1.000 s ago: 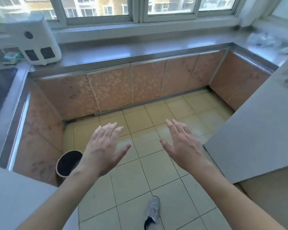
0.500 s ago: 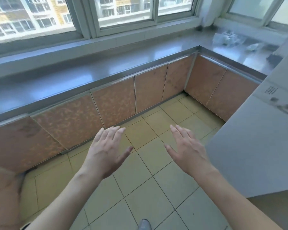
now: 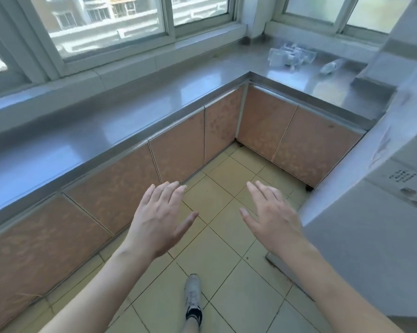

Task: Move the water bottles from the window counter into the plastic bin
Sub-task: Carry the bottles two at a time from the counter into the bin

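Several clear water bottles (image 3: 290, 54) lie in a cluster on the steel window counter (image 3: 298, 78) at the far right, under the side window. One more clear bottle (image 3: 330, 66) lies apart, a little to their right. My left hand (image 3: 158, 218) and my right hand (image 3: 271, 216) hover over the tiled floor, palms down, fingers spread, holding nothing. Both are well short of the bottles. No plastic bin is in view.
The L-shaped counter with orange cabinet doors (image 3: 178, 152) runs along the windows and turns at the corner. A tall grey appliance (image 3: 370, 212) stands close on the right. My shoe (image 3: 192, 296) rests on the yellow floor tiles.
The view has swung right: the white device and the black bucket on the left are gone, and the counter corner with the bottles has come closer. Both hands stay spread and empty.
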